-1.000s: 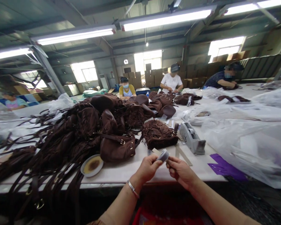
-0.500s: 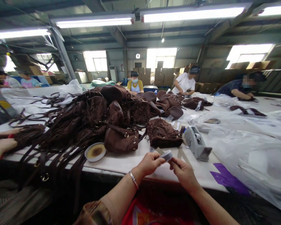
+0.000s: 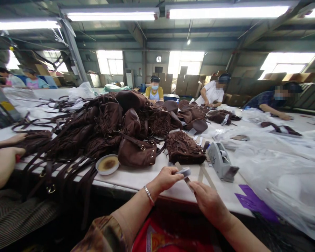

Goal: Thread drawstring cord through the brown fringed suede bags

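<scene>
My left hand (image 3: 168, 180), with a silver bangle at its wrist, grips a small grey roll of tape (image 3: 184, 172) over the table's front edge. Between the thumb and fingers of my right hand (image 3: 206, 197) is the loose end of the tape (image 3: 188, 181), a short strip running down from the roll. Both hands are closed. Just beyond them a brown fringed bag (image 3: 185, 148) lies on the table, and a smooth brown bag (image 3: 137, 153) with a buckled strap sits left of it.
A grey tape dispenser (image 3: 221, 162) stands right of the bags. A round dish (image 3: 107, 165) with yellowish contents is near the edge. Brown bags (image 3: 105, 119) are heaped left, straps hanging over. Plastic sheets (image 3: 283, 171) cover the right. A co-worker's hands (image 3: 12, 150) are far left.
My right hand has drawn down and slightly right, away from the roll, and a strip of tape now shows between the hands. The co-worker's near hand at left has shifted.
</scene>
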`<state>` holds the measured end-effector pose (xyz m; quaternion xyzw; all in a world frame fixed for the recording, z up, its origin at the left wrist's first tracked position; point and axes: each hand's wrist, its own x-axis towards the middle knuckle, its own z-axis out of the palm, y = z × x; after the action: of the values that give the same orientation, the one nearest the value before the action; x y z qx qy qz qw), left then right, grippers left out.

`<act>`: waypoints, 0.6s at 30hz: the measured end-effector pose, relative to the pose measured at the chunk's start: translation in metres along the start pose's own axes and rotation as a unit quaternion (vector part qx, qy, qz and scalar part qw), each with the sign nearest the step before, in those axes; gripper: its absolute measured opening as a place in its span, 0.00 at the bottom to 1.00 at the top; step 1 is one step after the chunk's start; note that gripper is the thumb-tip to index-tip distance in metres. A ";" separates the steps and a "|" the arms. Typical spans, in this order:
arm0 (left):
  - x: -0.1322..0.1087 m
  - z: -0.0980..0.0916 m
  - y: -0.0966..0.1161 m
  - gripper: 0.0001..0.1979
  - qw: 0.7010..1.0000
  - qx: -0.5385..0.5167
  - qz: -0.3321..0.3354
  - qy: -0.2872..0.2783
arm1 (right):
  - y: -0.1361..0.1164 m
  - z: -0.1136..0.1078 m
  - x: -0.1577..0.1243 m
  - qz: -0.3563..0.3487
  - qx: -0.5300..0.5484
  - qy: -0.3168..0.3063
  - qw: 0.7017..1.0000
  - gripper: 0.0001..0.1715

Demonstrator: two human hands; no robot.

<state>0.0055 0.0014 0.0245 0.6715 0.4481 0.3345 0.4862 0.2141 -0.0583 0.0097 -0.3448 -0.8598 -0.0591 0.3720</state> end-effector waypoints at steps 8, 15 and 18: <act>-0.006 0.016 0.007 0.18 0.949 0.280 0.126 -0.068 | 0.018 -0.016 0.041 0.095 0.067 -0.082 0.990 0.14; -0.015 0.008 0.009 0.12 0.937 0.293 0.129 -0.136 | 0.015 0.002 0.019 0.296 0.193 -0.099 0.930 0.11; -0.016 0.014 0.004 0.18 0.962 0.229 0.077 -0.126 | 0.011 0.005 0.015 0.330 0.206 -0.074 0.918 0.11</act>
<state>0.0132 -0.0185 0.0238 0.8341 0.3949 0.1720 0.3445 0.2106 -0.0400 0.0151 -0.5276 -0.7156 0.2711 0.3689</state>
